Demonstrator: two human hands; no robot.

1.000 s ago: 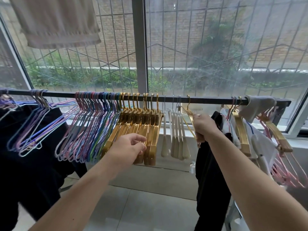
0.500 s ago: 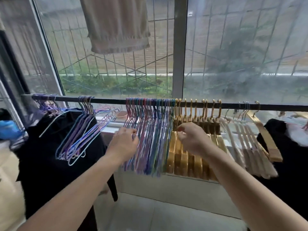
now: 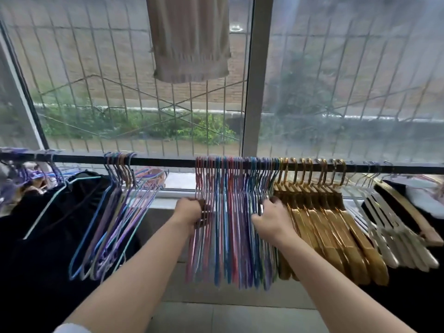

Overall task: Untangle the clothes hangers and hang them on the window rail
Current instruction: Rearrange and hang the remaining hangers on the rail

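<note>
Both hands on the coloured wire hangers (image 3: 230, 224) bunched mid-rail (image 3: 163, 162): left hand (image 3: 188, 211) fingers curled around the left edge, right hand (image 3: 270, 218) fingers curled into the right edge beside gold hangers (image 3: 324, 224).

We see bare rail (image 3: 165, 162) between the purple hangers (image 3: 120, 212) and wire hangers (image 3: 230, 224), gold hangers (image 3: 324, 224) packed just beside, black garment (image 3: 48, 236) blocking the left below.
</note>
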